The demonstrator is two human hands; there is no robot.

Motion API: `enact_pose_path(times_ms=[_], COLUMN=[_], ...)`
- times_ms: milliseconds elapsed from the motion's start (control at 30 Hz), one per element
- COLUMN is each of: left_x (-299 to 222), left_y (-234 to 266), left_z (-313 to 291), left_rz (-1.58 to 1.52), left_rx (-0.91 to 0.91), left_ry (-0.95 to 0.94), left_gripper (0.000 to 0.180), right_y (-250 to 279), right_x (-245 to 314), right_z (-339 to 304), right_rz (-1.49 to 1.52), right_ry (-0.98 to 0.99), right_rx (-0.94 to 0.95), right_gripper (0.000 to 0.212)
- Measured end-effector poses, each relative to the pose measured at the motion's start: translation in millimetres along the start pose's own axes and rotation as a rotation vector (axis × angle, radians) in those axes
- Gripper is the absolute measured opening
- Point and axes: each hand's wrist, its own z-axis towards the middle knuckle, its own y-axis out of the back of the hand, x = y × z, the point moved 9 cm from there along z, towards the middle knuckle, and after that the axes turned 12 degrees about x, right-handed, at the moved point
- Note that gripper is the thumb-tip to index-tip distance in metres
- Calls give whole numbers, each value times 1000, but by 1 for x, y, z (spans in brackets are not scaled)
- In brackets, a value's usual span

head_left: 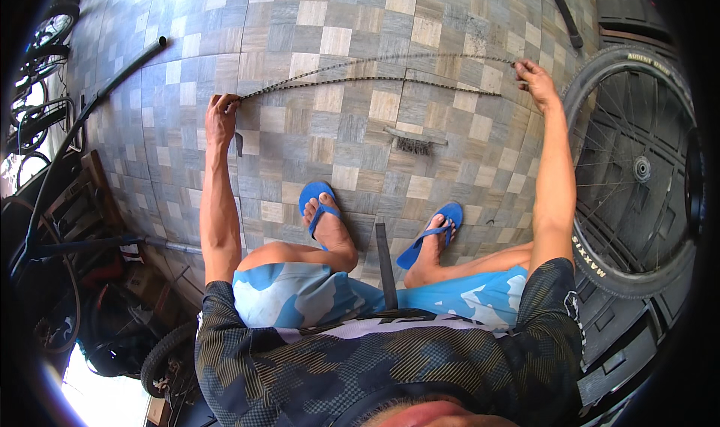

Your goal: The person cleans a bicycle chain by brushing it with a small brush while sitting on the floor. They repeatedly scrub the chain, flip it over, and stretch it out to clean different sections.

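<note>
Two dark strands of bicycle chain (337, 81) run side by side across the floor in front of me; whether they are one chain or two I cannot tell. My left hand (220, 121) pinches them together at their left end. My right hand (535, 82) has its fingers closed at the right end of the farther strand, which looks blurred and bowed. The nearer strand ends loose on the tiles, a little left of my right hand. Below my left hand lies a small dark flat piece (239, 144). A wire brush (413, 143) rests bristles toward me, nearer than the chain.
A bicycle wheel with a black tyre (600, 256) stands at the right, close to my right arm. Dark metal tubes (124, 74) stretch along the left side, with several bicycles (37, 116) beyond. A dark flat bar (385, 266) is between my feet in blue flip-flops (318, 198).
</note>
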Motion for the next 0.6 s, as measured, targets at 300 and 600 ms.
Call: enact_pose_path(times_ms=[300, 600], left_x=[6, 5], left_y=[-1, 5], left_z=[-6, -7], left_rz=[-28, 96], left_rx=[21, 59], left_ry=[35, 39], left_gripper=[14, 15], right_y=[-8, -8], right_x=[-40, -69], right_z=[33, 21], right_rz=[-465, -418], right_ry=[-153, -78], right_rx=[-118, -235], right_gripper=[26, 25])
